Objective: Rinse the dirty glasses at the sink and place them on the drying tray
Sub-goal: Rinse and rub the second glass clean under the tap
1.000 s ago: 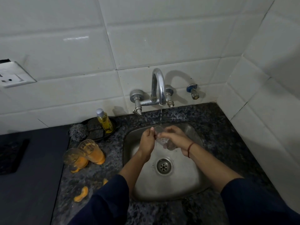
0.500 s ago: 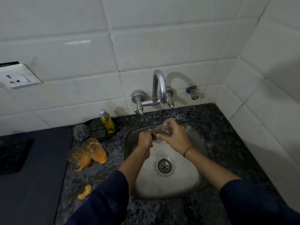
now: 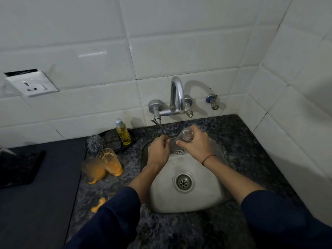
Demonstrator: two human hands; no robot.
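Note:
A clear glass (image 3: 183, 141) hangs tilted over the back of the steel sink (image 3: 186, 200), just under the chrome tap (image 3: 177, 97). Its base points up and back, and its patterned part faces down. My right hand (image 3: 195, 146) wraps around it from the right. My left hand (image 3: 159, 151) has its fingers curled against the glass's left edge. Two dirty glasses streaked with orange residue, one (image 3: 92, 169) in front and one (image 3: 109, 161) behind, stand on the speckled counter left of the sink. A dark flat tray (image 3: 19, 169) lies at the far left.
A yellow soap bottle (image 3: 123, 132), a steel scrubber (image 3: 95, 143) and a black dish with sponges (image 3: 115, 139) sit behind the dirty glasses. An orange blob (image 3: 98, 207) lies on the counter. Tiled walls close in behind and on the right, with a socket (image 3: 32, 85) at left.
Both hands have lifted the glass from low in the basin up towards the tap and tipped it base-up. The dirty glasses have not moved.

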